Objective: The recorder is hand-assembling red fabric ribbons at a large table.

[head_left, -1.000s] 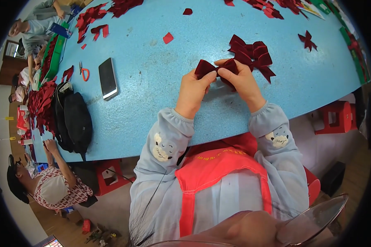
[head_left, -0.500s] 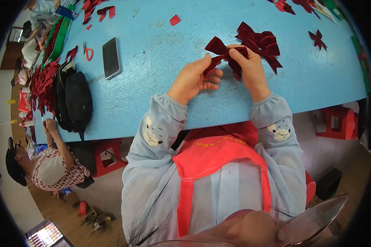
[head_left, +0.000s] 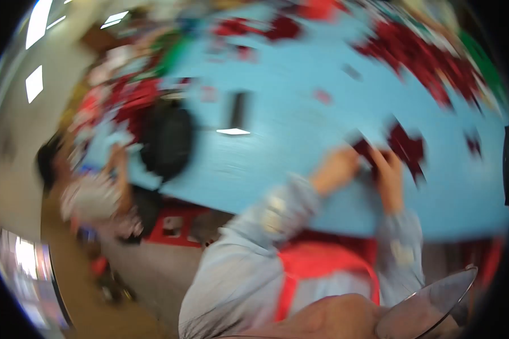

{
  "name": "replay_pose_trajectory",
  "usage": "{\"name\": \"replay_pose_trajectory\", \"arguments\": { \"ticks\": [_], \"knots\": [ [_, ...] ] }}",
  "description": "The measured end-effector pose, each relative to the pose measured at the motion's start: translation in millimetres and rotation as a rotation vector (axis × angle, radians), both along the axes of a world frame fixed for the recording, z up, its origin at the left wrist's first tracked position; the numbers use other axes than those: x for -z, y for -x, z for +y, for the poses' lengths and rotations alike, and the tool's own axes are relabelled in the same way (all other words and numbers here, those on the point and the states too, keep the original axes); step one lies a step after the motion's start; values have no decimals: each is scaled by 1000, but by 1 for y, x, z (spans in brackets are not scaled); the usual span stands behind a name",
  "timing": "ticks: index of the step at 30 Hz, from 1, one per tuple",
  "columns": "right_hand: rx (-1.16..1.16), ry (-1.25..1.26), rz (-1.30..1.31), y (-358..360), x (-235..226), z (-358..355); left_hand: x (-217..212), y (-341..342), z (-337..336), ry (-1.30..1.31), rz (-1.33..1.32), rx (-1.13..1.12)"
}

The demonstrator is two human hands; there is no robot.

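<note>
Single blurred head view looks down, tilted, over the blue table (head_left: 300, 147).

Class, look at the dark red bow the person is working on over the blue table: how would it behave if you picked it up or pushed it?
The dark red bow looks thin, so probably floppy and light. Both the left hand and right hand are at it, suggesting it needs support to keep shape. Lying flat on the blue table, it should slide, not roll. The picture is blurred, so this is tentative.

bare blue table (head_left: 300, 147) left of hands; phone (head_left: 238, 111), black bag (head_left: 167, 138) farther left.
</note>
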State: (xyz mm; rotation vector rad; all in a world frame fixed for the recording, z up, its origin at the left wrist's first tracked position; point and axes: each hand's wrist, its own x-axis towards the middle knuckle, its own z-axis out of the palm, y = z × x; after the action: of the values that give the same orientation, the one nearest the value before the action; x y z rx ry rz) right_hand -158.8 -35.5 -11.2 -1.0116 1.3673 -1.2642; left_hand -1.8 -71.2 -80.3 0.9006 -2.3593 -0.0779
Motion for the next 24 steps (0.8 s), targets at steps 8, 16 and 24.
{"name": "replay_pose_trajectory", "arguments": {
  "ticks": [8, 16, 24],
  "knots": [
    [-101, 118, -224, 13, 23, 4, -54, 12, 22, -973, 741, -66],
    [57, 145, -510, 23, 43, -13, -45, 39, 21, -1075, 939, 8],
    [135, 173, -590, -5, 26, -32, -34, 38, 9, -1160, 1154, -8]
  ]
}}
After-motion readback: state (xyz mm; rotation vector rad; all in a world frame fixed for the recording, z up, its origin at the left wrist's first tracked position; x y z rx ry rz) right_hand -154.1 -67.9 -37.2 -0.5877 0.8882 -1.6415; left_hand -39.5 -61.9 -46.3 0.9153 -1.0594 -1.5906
